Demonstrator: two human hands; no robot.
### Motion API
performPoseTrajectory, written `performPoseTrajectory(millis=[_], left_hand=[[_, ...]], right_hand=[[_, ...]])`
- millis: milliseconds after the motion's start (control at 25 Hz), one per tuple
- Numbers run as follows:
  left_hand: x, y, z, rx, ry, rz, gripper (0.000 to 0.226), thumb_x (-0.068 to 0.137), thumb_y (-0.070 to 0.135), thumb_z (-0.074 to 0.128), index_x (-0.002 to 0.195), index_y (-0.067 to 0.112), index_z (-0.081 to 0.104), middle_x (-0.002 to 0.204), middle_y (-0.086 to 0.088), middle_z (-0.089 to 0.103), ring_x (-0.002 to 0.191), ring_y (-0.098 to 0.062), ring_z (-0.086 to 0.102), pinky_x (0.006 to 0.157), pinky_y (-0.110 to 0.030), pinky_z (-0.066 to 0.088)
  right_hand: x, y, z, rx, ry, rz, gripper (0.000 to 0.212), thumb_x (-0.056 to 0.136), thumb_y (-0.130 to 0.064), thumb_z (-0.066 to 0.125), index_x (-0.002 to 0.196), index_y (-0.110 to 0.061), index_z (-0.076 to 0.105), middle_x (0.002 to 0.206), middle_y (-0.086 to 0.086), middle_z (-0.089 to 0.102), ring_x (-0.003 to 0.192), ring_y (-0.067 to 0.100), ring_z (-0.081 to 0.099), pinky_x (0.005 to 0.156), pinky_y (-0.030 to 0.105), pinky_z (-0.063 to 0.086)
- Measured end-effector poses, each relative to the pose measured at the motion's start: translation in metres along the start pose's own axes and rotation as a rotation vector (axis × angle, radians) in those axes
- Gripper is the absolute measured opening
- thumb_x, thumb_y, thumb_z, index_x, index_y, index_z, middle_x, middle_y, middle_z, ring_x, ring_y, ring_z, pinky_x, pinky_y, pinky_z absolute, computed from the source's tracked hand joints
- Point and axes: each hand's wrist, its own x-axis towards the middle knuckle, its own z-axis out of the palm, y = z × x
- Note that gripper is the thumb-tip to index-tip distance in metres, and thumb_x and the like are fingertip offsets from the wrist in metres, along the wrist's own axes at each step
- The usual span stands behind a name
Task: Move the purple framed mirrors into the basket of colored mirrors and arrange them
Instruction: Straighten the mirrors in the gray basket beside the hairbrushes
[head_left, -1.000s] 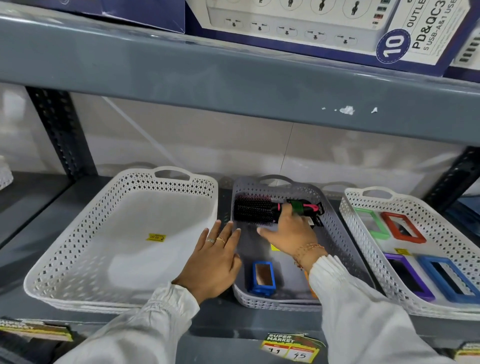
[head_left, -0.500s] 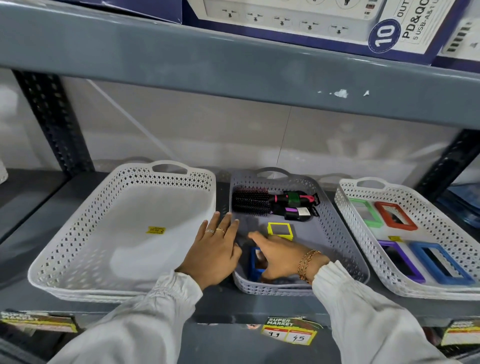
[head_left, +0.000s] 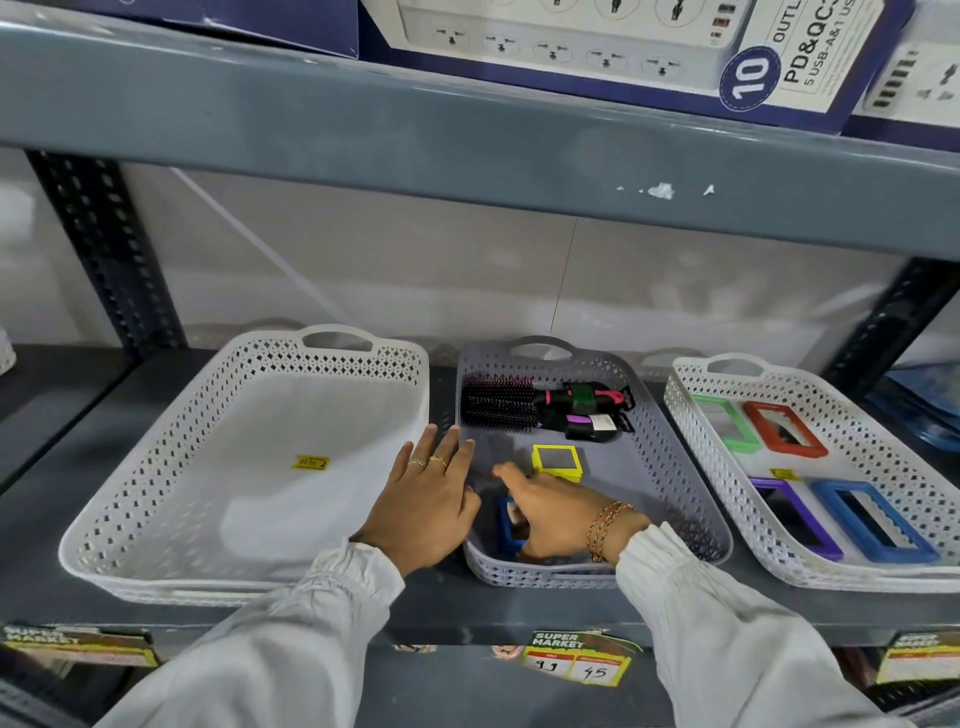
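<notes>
One purple framed mirror lies in the white basket on the right, beside a large blue mirror, a green mirror and a red mirror. The middle grey basket holds a yellow mirror and a small blue mirror. My right hand is inside this basket, closed over the small blue mirror, which stands tilted on its edge. My left hand rests flat on the grey basket's left rim, fingers spread. What lies under my right palm is hidden.
Two hair brushes lie across the back of the grey basket. An empty white basket stands at the left. The upper shelf beam hangs low overhead, with power-strip boxes on it. Price tags line the shelf's front edge.
My right hand drew back from the brushes to the front of the grey basket and came down on the small blue mirror, uncovering the yellow mirror. My left hand stayed put.
</notes>
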Motion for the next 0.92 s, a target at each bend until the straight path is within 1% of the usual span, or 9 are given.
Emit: performPoseTrajectory(millis=[80, 120, 240, 360, 480, 560, 640, 760, 920], left_hand=[[0.000, 0.000, 0.000, -0.002, 0.003, 0.001, 0.087, 0.069, 0.044, -0.006, 0.146, 0.012, 0.020, 0.156, -0.011, 0.016, 0.143, -0.031, 0.009, 0.116, -0.044, 0.011], [0.000, -0.001, 0.000, -0.008, 0.009, 0.001, 0.087, 0.070, 0.044, -0.005, 0.145, 0.011, 0.021, 0.155, -0.011, 0.018, 0.143, -0.031, 0.010, 0.116, -0.045, 0.011], [0.000, -0.001, 0.001, -0.022, 0.009, -0.002, 0.087, 0.069, 0.045, -0.005, 0.145, 0.010, 0.021, 0.155, -0.011, 0.017, 0.143, -0.031, 0.009, 0.116, -0.044, 0.010], [0.000, 0.000, -0.001, -0.025, -0.025, -0.003, 0.090, 0.067, 0.046, -0.009, 0.146, 0.013, 0.016, 0.157, -0.009, 0.011, 0.144, -0.029, 0.005, 0.117, -0.043, 0.008], [0.000, 0.000, -0.002, -0.002, -0.030, -0.009, 0.090, 0.066, 0.045, -0.010, 0.147, 0.014, 0.015, 0.157, -0.008, 0.011, 0.144, -0.028, 0.004, 0.117, -0.042, 0.007], [0.001, 0.000, -0.001, 0.003, -0.025, -0.008, 0.089, 0.067, 0.044, -0.008, 0.146, 0.013, 0.017, 0.157, -0.008, 0.014, 0.144, -0.029, 0.008, 0.116, -0.043, 0.010], [0.001, 0.000, 0.002, 0.007, 0.014, 0.011, 0.082, 0.073, 0.041, 0.001, 0.142, 0.009, 0.030, 0.152, -0.013, 0.028, 0.140, -0.035, 0.021, 0.113, -0.048, 0.020], [0.002, -0.001, 0.005, 0.041, 0.053, 0.022, 0.070, 0.079, 0.036, 0.013, 0.133, 0.004, 0.046, 0.141, -0.018, 0.044, 0.132, -0.040, 0.036, 0.104, -0.055, 0.032], [0.002, -0.002, 0.005, 0.001, 0.028, 0.009, 0.081, 0.074, 0.041, 0.001, 0.142, 0.009, 0.031, 0.152, -0.014, 0.027, 0.141, -0.035, 0.019, 0.113, -0.050, 0.019]], right_hand=[[0.001, 0.000, 0.002, 0.019, 0.007, -0.001, 0.092, 0.076, -0.012, 0.072, 0.147, -0.013, 0.014, 0.117, 0.016, 0.061, 0.104, 0.033, 0.061, 0.082, 0.042, 0.054], [-0.001, 0.001, 0.002, 0.060, 0.016, 0.002, 0.097, 0.075, -0.016, 0.074, 0.149, -0.016, 0.011, 0.126, 0.015, 0.057, 0.113, 0.031, 0.057, 0.090, 0.040, 0.053], [-0.016, 0.026, -0.015, 0.275, 0.047, 0.071, 0.104, 0.069, -0.027, 0.082, 0.149, -0.023, 0.015, 0.148, 0.003, 0.041, 0.134, 0.021, 0.042, 0.108, 0.028, 0.036], [-0.035, 0.064, -0.030, 0.119, -0.080, 0.211, 0.099, 0.067, -0.023, 0.081, 0.147, -0.025, 0.023, 0.150, 0.002, 0.037, 0.135, 0.022, 0.039, 0.110, 0.033, 0.038], [-0.039, 0.077, -0.018, -0.068, -0.253, 0.269, 0.087, 0.076, -0.009, 0.066, 0.148, -0.024, 0.020, 0.149, 0.009, 0.035, 0.134, 0.028, 0.038, 0.109, 0.036, 0.040], [-0.036, 0.079, -0.005, -0.088, -0.248, 0.270, 0.076, 0.083, -0.005, 0.054, 0.148, -0.024, 0.021, 0.150, 0.009, 0.033, 0.138, 0.029, 0.032, 0.114, 0.037, 0.033], [-0.034, 0.083, 0.000, -0.073, -0.222, 0.287, 0.069, 0.085, -0.003, 0.049, 0.146, -0.024, 0.025, 0.147, 0.009, 0.033, 0.139, 0.030, 0.029, 0.116, 0.038, 0.028], [-0.033, 0.087, 0.005, -0.079, -0.187, 0.280, 0.061, 0.083, -0.004, 0.052, 0.139, -0.021, 0.035, 0.138, 0.009, 0.040, 0.132, 0.030, 0.038, 0.110, 0.036, 0.035], [-0.035, 0.090, 0.004, -0.128, -0.150, 0.265, 0.039, 0.080, -0.003, 0.052, 0.117, -0.013, 0.054, 0.118, 0.012, 0.049, 0.112, 0.033, 0.054, 0.088, 0.032, 0.049]])
